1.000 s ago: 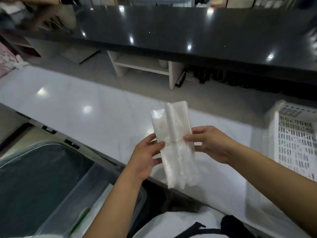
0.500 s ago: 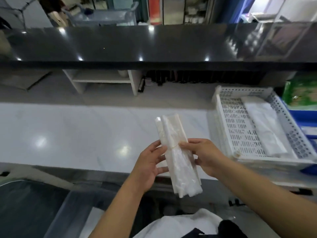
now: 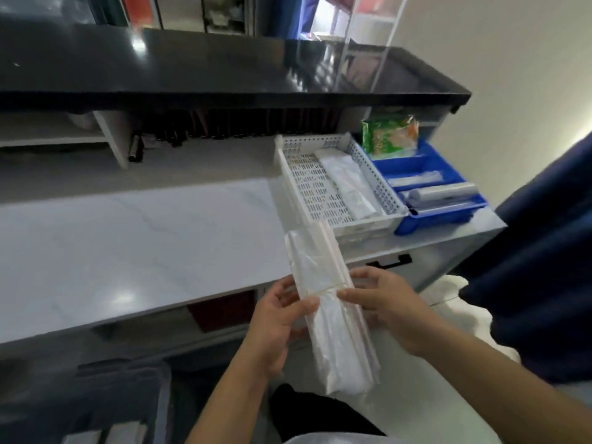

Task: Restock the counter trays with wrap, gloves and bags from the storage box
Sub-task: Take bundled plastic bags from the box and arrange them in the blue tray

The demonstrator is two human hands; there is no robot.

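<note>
Both hands hold a long flat bundle of clear plastic bags (image 3: 323,274), bound by a thin band at its middle. My left hand (image 3: 282,318) grips its left edge and my right hand (image 3: 381,302) its right edge, in front of the white counter (image 3: 128,251). Beyond the bundle's far end stands a white perforated tray (image 3: 307,181) with another pack of bags (image 3: 349,184) lying in it. To its right a blue tray (image 3: 455,213) holds rolls of wrap (image 3: 442,190). The clear storage box (image 3: 134,405) sits low at the left.
A black upper shelf (image 3: 224,72) overhangs the counter's back. A green packet (image 3: 389,134) stands behind the blue tray. A dark blue curtain (image 3: 544,251) hangs at the right. A white shelf unit (image 3: 109,139) is under the black shelf.
The view has swung right, bringing the white and blue trays closer. The bundle, still in both hands, has moved toward the white tray and tilted more.
</note>
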